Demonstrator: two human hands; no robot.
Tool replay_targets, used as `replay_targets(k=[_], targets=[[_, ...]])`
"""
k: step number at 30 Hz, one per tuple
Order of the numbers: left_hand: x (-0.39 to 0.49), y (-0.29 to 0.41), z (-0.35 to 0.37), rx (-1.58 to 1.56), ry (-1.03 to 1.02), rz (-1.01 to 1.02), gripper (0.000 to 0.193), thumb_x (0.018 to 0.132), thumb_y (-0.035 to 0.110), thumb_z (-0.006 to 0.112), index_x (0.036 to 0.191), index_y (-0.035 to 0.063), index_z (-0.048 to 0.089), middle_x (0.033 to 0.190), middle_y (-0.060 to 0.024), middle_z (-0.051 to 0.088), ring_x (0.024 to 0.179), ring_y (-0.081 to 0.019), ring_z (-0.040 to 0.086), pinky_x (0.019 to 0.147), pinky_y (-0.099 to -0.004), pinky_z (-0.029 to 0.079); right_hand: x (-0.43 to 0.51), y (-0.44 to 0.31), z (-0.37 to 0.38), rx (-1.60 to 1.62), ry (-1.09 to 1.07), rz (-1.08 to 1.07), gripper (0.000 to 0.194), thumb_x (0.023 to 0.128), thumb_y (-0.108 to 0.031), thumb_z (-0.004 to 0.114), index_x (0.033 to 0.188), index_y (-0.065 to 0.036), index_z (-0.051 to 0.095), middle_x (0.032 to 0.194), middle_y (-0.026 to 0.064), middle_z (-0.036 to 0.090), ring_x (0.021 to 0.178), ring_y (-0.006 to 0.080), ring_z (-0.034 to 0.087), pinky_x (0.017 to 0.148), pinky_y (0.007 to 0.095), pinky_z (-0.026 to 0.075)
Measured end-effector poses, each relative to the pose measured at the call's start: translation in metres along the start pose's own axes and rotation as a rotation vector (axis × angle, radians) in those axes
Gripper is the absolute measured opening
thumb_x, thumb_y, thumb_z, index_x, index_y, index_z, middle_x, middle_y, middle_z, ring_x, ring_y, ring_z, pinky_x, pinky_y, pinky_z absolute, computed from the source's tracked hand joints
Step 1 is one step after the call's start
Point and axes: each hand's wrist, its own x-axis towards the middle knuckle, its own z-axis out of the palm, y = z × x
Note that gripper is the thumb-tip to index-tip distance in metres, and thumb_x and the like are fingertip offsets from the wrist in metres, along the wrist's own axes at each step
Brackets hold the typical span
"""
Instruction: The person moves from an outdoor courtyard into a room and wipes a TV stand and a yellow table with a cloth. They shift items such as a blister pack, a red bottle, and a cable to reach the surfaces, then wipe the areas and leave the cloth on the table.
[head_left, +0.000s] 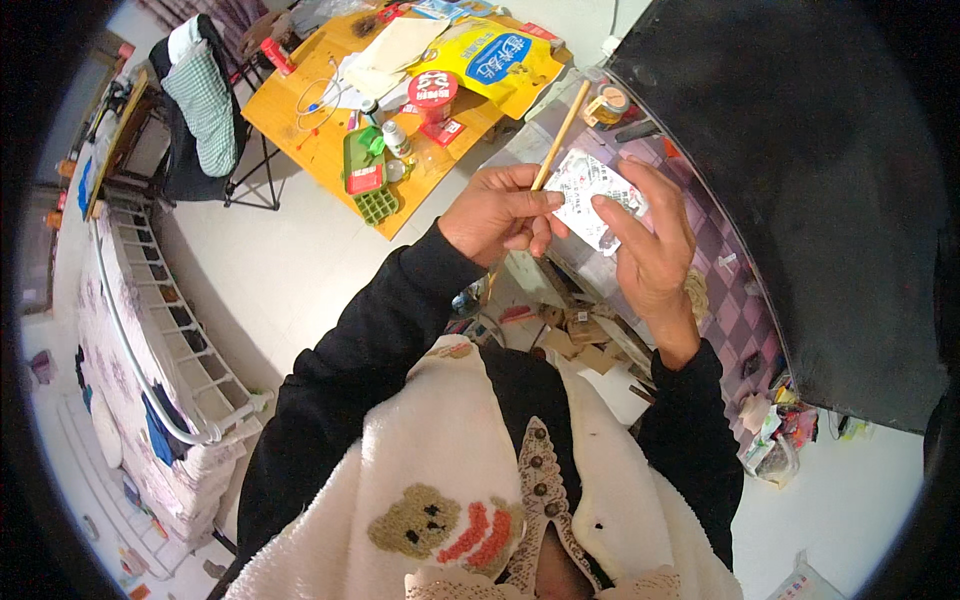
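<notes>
A thin wooden stick (568, 124) rises slantwise from my left hand (499, 214), held between thumb and fingers. The same hand's thumb lies at the left edge of a small white packet (577, 195), which bears printing and looks creased. My right hand (654, 240) grips the packet from the other side, its thumb on the printed face and its fingers along the far edge. Both hands are raised before my chest, close together. A glass jar with an orange lid (609, 101) stands beyond them on a ledge with a pink checkered cover (720, 300).
A wooden table (300, 127) carries a yellow food bag (495, 64), a red-lidded cup (433, 94), a white bottle (396, 139) and green plastic trays (367, 169). Flattened cardboard (585, 330) lies below my hands. A folding chair (199, 112) and a white-framed bed (180, 337) are leftward; a dark panel (810, 187) is rightward.
</notes>
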Motion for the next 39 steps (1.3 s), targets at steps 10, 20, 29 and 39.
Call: replay_targets(k=[10, 20, 29, 39], targets=[[-0.052, 0.013, 0.02, 0.23, 0.205, 0.253, 0.013, 0.087, 0.006, 0.059, 0.097, -0.0012, 0.059, 0.076, -0.0114, 0.065, 0.05, -0.0117, 0.057, 0.041, -0.0179, 0.038, 0.015, -0.047, -0.002, 0.951, 0.078, 0.88, 0.026, 0.09, -0.008, 0.055, 0.114, 0.003, 0.056, 0.093, 0.0049, 0.063, 0.078, 0.0075, 0.055, 0.07, 0.0227, 0.046], [-0.072, 0.015, 0.028, 0.265, 0.182, 0.377, 0.013, 0.086, 0.001, 0.057, 0.095, -0.008, 0.058, 0.076, -0.0112, 0.064, 0.05, -0.0103, 0.055, 0.047, -0.0221, 0.046, 0.019, -0.061, 0.001, 0.907, 0.094, 0.864, 0.021, 0.086, -0.005, 0.057, 0.106, 0.003, 0.06, 0.087, 0.0032, 0.063, 0.072, 0.0067, 0.057, 0.06, 0.0222, 0.047], [-0.083, 0.018, 0.025, 0.268, 0.175, 0.331, 0.018, 0.085, 0.003, 0.057, 0.102, -0.0054, 0.057, 0.079, -0.0117, 0.066, 0.051, -0.0112, 0.057, 0.045, -0.0191, 0.041, 0.021, -0.069, 0.005, 0.872, 0.101, 0.868, 0.019, 0.084, -0.003, 0.058, 0.102, 0.002, 0.062, 0.084, 0.0031, 0.064, 0.07, 0.0063, 0.057, 0.058, 0.021, 0.046], [-0.086, 0.019, 0.029, 0.269, 0.179, 0.319, 0.017, 0.085, -0.001, 0.053, 0.099, -0.009, 0.057, 0.079, -0.0135, 0.065, 0.052, -0.0117, 0.056, 0.048, -0.0223, 0.047, 0.015, -0.072, 0.003, 0.887, 0.11, 0.851, 0.021, 0.084, -0.002, 0.058, 0.104, 0.003, 0.061, 0.084, 0.0033, 0.064, 0.069, 0.0059, 0.056, 0.059, 0.0203, 0.046]])
